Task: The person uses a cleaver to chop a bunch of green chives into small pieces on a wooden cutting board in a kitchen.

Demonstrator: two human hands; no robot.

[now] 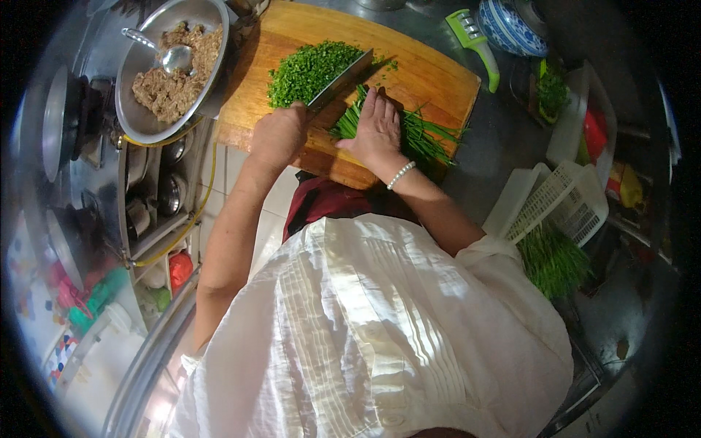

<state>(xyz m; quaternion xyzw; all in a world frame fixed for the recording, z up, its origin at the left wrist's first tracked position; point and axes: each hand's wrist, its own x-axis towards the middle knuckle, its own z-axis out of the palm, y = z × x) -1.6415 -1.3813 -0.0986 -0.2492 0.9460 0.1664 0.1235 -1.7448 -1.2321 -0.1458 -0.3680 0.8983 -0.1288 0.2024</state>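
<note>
At the left of the cutting board, my left hand (279,134) grips a kitchen knife, its broad blade (342,79) slanting up to the right. The blade stands along the right side of a heap of finely chopped green chives (312,71). My right hand (379,128), with a beaded bracelet at the wrist, lies over a bunch of uncut chives (424,137), holding it against the wooden cutting board (432,74). The fingers point away from me and the thumb points left. The cut ends show left of this hand; the long leaves spread out to its right.
A steel bowl (123,104) of minced filling with a spoon (178,59) stands left of the board. At the upper right are a green knife sharpener (479,49) and a blue-and-white bowl (509,30). White plastic baskets (547,197) and more greens (556,263) are at the right.
</note>
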